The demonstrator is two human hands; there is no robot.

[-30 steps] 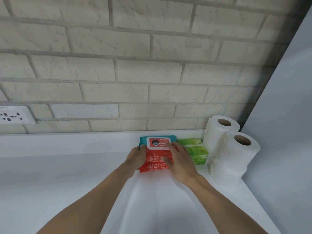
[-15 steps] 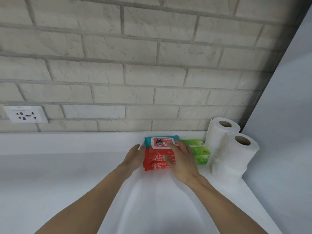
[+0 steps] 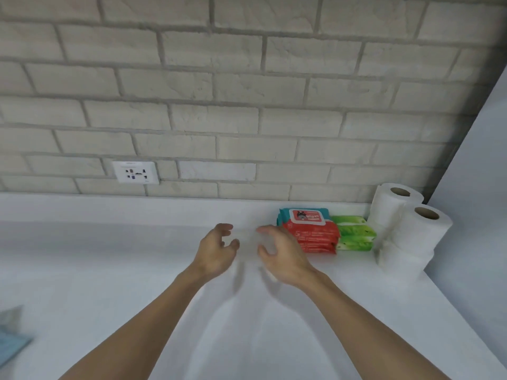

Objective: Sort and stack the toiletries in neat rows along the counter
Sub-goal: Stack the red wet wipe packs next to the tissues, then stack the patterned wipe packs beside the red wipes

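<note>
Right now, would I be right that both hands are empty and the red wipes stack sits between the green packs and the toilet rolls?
Not quite: in the head view it is the green packs that sit between the red wipes stack and the toilet rolls. The rest holds: the left hand and the right hand hold nothing.

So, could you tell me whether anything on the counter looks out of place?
Nothing looks askew: the red wipes stack, green packs and toilet rolls sit side by side by the wall. A blurred blue item lies apart, near left.
</note>
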